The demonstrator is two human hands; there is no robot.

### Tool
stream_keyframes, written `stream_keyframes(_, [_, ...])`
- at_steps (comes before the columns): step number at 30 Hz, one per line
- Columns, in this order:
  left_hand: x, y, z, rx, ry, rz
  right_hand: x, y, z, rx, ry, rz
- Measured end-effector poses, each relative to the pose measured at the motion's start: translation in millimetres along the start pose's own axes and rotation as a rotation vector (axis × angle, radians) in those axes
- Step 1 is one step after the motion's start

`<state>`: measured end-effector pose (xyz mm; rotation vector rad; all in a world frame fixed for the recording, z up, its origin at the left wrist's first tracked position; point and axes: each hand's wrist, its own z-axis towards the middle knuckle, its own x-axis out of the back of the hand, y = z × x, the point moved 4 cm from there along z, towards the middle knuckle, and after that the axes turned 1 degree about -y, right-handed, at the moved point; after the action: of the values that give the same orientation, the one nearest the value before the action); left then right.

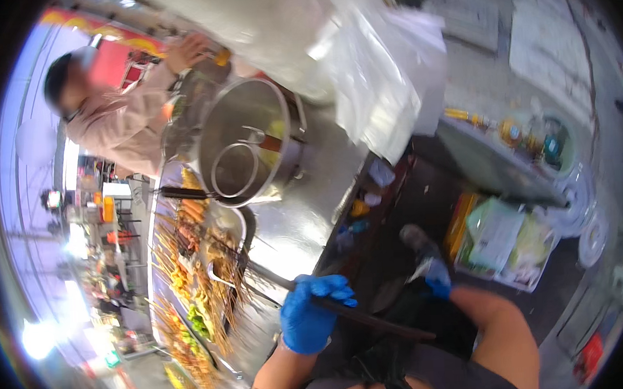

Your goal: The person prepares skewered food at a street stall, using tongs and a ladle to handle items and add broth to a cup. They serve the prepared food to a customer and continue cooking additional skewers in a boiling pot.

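My left hand (pixel 310 313), in a blue glove, is closed around a long dark handle (pixel 371 321). This handle runs up-left towards a dark-rimmed pan (pixel 248 224) beside the skewered food. My right hand (pixel 438 285), also blue-gloved, hangs low at my other side against something whitish and blurred; its fingers are mostly hidden. Many skewers of food (pixel 189 285) lie in trays left of my left hand, with a ladle (pixel 218 273) among them. Above them stands a large steel pot (pixel 281 111), with a round strainer (pixel 236 169) inside and its black handle over the rim.
A person (pixel 123 125) in a light pink top stands across the counter, one hand raised. Clear plastic bags (pixel 374 80) lie on the steel counter (pixel 292 222). To the right are a box of bagged produce (pixel 504 242), a tub of bottles (pixel 551 134) and a grey panel (pixel 500 163).
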<state>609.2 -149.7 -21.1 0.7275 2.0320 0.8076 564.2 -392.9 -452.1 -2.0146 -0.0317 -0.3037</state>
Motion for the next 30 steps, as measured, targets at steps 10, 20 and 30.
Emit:
stream_keyframes(10, [-18.0,4.9,-24.2,-0.036,-0.294,-0.294,189.1,-404.5,-109.6,0.424,0.32,0.927])
stream_keyframes(20, [-75.3,74.1,-3.7,-0.141,-0.475,-0.167,232.4,-544.7,-78.8,0.718,0.814,0.004])
stream_keyframes(30, [7.8,90.7,17.3,-0.125,0.03,0.015,345.5,-545.9,-31.0,0.755,0.851,-0.062])
